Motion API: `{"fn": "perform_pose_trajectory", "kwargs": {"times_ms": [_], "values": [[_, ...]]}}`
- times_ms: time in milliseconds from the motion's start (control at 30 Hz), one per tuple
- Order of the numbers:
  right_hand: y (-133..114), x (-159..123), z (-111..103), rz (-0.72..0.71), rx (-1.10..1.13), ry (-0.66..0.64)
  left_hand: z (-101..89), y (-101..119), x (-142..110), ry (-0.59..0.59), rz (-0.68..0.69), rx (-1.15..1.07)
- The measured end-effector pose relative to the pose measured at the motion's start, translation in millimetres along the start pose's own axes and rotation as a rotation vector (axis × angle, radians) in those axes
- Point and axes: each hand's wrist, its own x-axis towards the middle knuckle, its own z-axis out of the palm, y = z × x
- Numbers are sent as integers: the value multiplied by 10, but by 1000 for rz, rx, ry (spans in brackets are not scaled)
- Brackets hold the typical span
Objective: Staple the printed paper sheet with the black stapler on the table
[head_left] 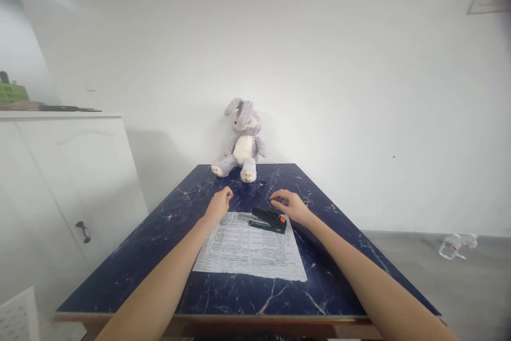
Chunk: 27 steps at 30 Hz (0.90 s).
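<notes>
A printed sheet of paper (249, 253) lies on the dark blue marbled table (147, 272) in front of me. On its upper right part rests a black stapler (269, 220) with an orange patch at its right end. My left hand (219, 205) is at the paper's upper left corner, its fingers curled in and nothing visible in them. Just above and right of the stapler, my right hand (290, 206) hovers or rests with fingers loosely bent and thumb apart. It holds nothing. Whether it touches the stapler, I cannot tell.
A grey plush rabbit (243, 144) sits at the table's far edge against the white wall (339, 91). To the left stands a white cabinet (88, 171) with a green basket (14, 92) on top. Clear plastic containers (453, 247) lie on the floor at right.
</notes>
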Motion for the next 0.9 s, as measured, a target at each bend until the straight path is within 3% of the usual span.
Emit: {"fn": "perform_pose_trajectory", "kwargs": {"times_ms": [100,167,300,600,733,900], "values": [[-268,-37,66,-114,66,-172,68,244,-67,7,124,-286],[-361,-50,134,-147,-3,-252,107,364,-117,-5,110,-454],[-355,-59,229,-84,-104,-312,155,439,-163,-72,50,-655],[-249,-71,169,-77,-103,-294,148,435,-163,-154,104,-498],[-228,-70,178,-89,-99,-293,146,448,-153,-85,215,-399],[-216,-66,171,-88,-98,-297,197,471,-134,-147,123,-397]]}}
